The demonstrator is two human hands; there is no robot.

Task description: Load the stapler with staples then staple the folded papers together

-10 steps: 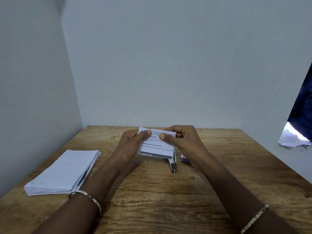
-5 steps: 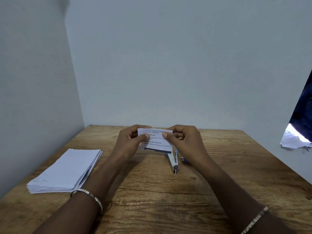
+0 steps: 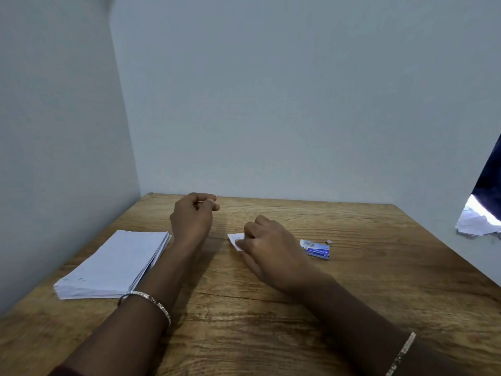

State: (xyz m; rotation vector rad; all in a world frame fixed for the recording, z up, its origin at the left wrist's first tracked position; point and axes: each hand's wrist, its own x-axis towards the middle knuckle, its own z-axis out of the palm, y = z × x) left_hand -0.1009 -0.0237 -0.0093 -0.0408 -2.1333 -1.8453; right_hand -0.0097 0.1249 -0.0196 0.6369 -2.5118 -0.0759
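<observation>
My right hand (image 3: 267, 249) rests low on the table with its fingers on a small folded paper (image 3: 235, 239), of which only the white left corner shows. My left hand (image 3: 193, 216) is raised to the left of it, apart from the paper, with thumb and fingertips pinched together; I cannot tell if anything thin is between them. A blue staple box (image 3: 316, 250) lies just right of my right hand, with a tiny strip of staples (image 3: 328, 242) beside it. The stapler is out of sight, likely hidden behind my right hand.
A thick stack of folded white papers (image 3: 113, 267) lies at the table's left side near the wall. The wooden table (image 3: 271, 321) is walled at the left and back. Crumpled paper (image 3: 477, 221) shows past the right edge.
Both hands held the folded paper up before. Now my left hand has let go and lifted away to the left, while my right hand has brought the paper down onto the table over the stapler.
</observation>
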